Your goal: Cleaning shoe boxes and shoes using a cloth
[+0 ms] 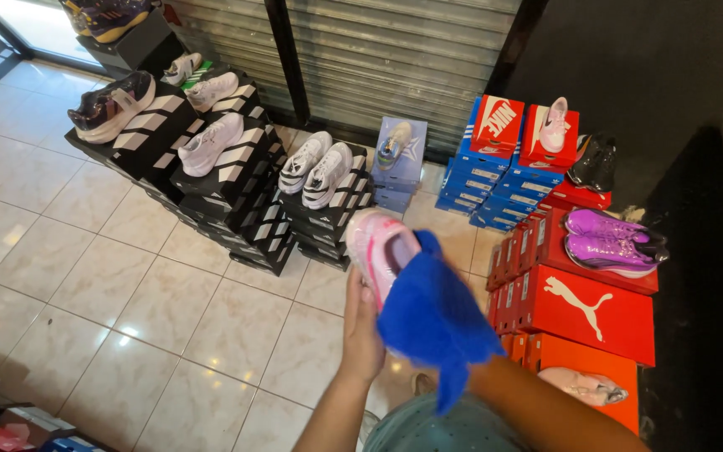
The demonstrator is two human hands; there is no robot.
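Left hand: the left hand (pixel 361 331) is closed around the back end of a soft pink running shoe with a pale sole (pixel 378 243) — it holds the shoe up over the floor, toe pointing away.
Right hand: the right hand is hidden under a fluffy bright blue cloth (pixel 433 322). It seems to hold the cloth, but the fingers do not show, so I cannot tell how tight the grip is.
Where the shoe is: up in the air in front of the person, above the shiny cream floor tiles (pixel 127 276), not on any box.
Cloth and shoe: the cloth is pressed on the near side of the shoe and covers part of it.
Step now: it looks like the shoe is being wiped clean — the cloth is right on it.
Next move needs: a steady hold from the left hand, and soft rubs along the side and the sole edge. The shoe may need a turn so the far side gets wiped too.
Around: stacks of black boxes with white stripes (pixel 236 180) with pale shoes on top, and red shoe boxes (pixel 587 310) with shiny purple shoes (pixel 612 238) on the right.
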